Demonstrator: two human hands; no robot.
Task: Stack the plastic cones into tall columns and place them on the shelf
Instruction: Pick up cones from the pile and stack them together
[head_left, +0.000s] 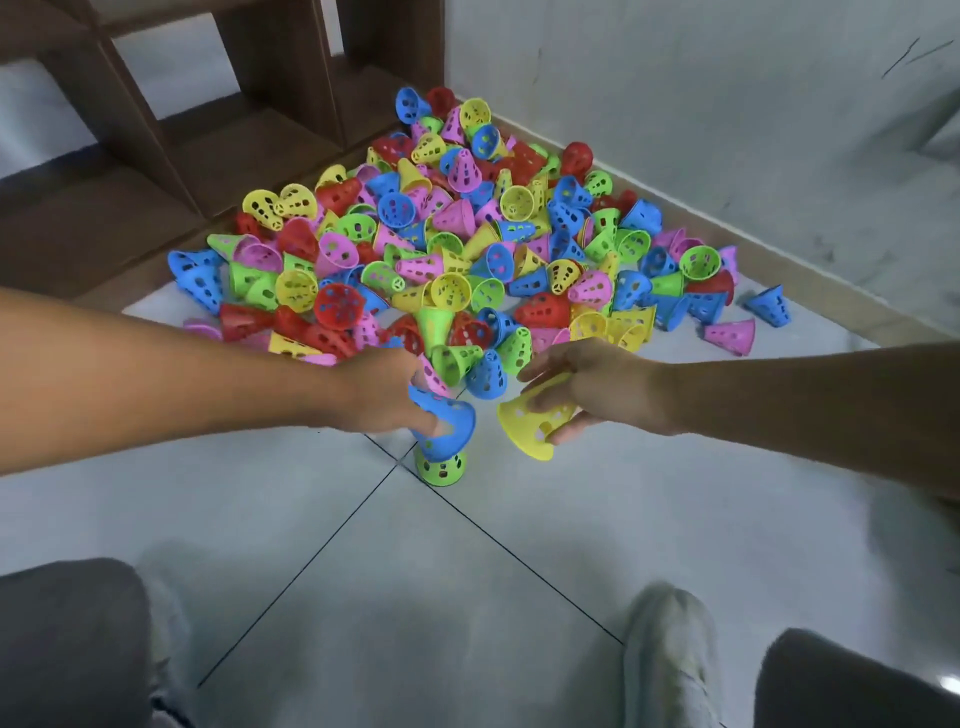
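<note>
A big pile of perforated plastic cones (457, 244) in blue, red, yellow, green and pink lies on the floor in the corner. My left hand (382, 392) grips a blue cone (447, 426), tilted over a green cone (441, 467) that stands upright on the tile. To the right of them, my right hand (597, 387) pinches a yellow cone (530, 423) by its wall, held just above the floor. A brown wooden shelf (208, 119) with open compartments stands behind the pile at the upper left.
A grey wall (727, 130) with a beige skirting runs along the right of the pile. My knees in grey trousers and two pale shoes (670, 654) are at the bottom. Bare grey tiles (467, 571) with dark joints lie between them and the cones.
</note>
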